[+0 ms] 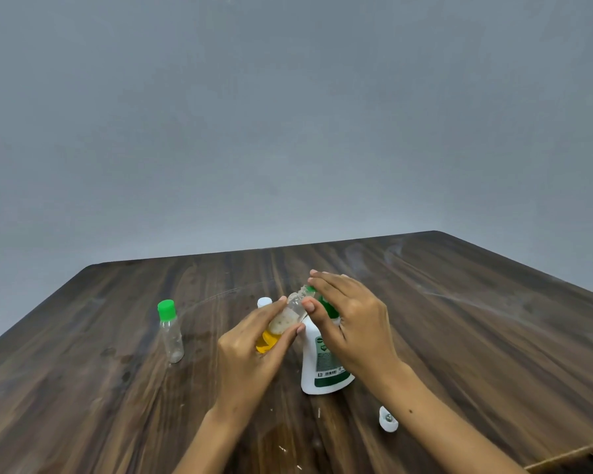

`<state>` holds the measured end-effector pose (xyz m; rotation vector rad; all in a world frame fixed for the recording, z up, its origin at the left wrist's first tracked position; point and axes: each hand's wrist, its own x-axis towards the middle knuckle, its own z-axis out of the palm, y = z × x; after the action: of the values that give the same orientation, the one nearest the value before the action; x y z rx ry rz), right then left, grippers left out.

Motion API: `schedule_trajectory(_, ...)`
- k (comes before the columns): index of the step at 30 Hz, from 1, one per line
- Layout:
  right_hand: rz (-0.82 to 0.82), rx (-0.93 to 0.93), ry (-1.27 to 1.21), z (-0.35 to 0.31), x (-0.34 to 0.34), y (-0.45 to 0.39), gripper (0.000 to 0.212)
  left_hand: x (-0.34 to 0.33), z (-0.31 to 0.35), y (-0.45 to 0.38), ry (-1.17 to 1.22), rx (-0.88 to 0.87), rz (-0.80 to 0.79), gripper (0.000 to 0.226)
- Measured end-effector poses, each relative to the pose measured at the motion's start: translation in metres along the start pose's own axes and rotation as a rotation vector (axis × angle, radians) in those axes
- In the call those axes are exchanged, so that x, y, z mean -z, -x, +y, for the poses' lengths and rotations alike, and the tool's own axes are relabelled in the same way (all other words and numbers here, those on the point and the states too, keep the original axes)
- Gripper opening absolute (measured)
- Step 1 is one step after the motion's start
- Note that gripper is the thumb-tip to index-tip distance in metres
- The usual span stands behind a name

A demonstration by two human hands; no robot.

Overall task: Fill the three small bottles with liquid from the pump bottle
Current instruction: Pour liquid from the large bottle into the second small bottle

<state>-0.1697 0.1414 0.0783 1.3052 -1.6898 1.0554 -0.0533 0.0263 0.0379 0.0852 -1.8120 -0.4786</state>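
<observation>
On the left of the dark wood-grain surface I see a small clear plastic bottle with a green cap, standing upright and well apart from my hands, with only a trace of something pale at its bottom.

Moving right, my left hand has its grip closed around a second small clear bottle, thumb on the near side and fingers on the far side. This bottle is uncapped and tilted, its open neck pointing up and to the right, touching or just beside the green nozzle of the pump. Yellow liquid sits in its lower part, with pale foam above it.

Just behind my left fingertips, a small white cap or bottle top shows on the far side; I cannot tell what it belongs to.

Next comes the white pump bottle with a green label and green pump head, standing upright near the middle. My right hand lies over its pump head, fingers stretched forward across the top and thumb down the left side; the hand hides most of the pump, so I cannot tell how firmly the grip bears on it.

Nearer and to the right, a small white cap lies loose on the surface beside my right forearm.
</observation>
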Motion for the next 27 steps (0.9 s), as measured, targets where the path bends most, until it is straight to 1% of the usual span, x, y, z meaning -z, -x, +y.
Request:
schedule_trajectory(6, 0.008, 0.034, -0.006, 0.002, 0.001, -0.005, 0.064, 0.001, 0.000, 0.000, 0.012, 0.010, 0.009, 0.043)
schedule_trajectory(13, 0.057, 0.005, -0.052, 0.002, -0.008, 0.007, 0.063, 0.000, 0.000, -0.001, 0.007, 0.007, 0.023, 0.040)
schedule_trajectory(18, 0.040, 0.056, -0.063, 0.004, -0.004, -0.004, 0.062, 0.002, -0.001, 0.000, 0.011, 0.019, 0.015, 0.042)
schedule_trajectory(24, 0.067, -0.011, -0.105, 0.002, -0.011, 0.007, 0.063, 0.001, -0.001, -0.001, 0.001, 0.009, 0.020, 0.041)
schedule_trajectory(27, 0.051, 0.003, -0.107, 0.003, -0.008, 0.001, 0.064, 0.002, -0.002, 0.000, -0.001, 0.009, 0.014, 0.043)
